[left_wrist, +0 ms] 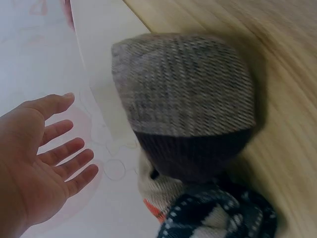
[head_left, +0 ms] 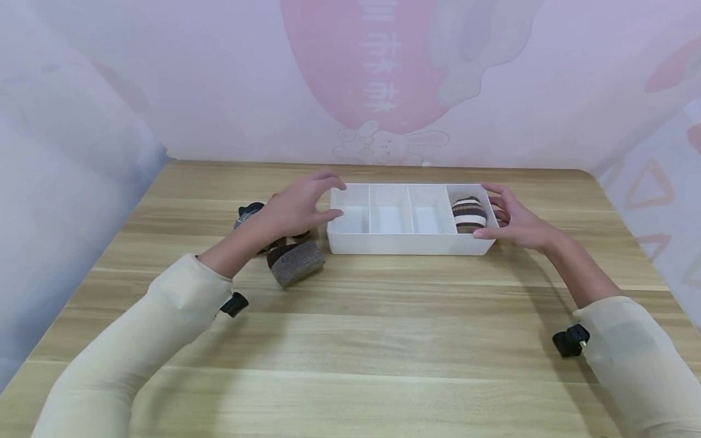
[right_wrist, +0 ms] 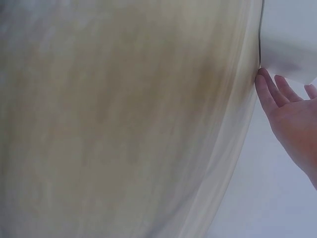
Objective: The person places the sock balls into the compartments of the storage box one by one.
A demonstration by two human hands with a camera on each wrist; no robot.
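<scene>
White tray (head_left: 383, 243) mid-table; three left compartments free, rightmost filled by striped sock roll (head_left: 468, 214). Sock rolls (head_left: 294, 261) crowd tray's 9 o'clock. Table (head_left: 350, 340) open toward 6 o'clock.

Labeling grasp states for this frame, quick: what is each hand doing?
Left hand: open, fingers spread, holding nothing, by the white tray's left end.
Right hand: open, fingers straight against the tray's right end; holding nothing.
</scene>
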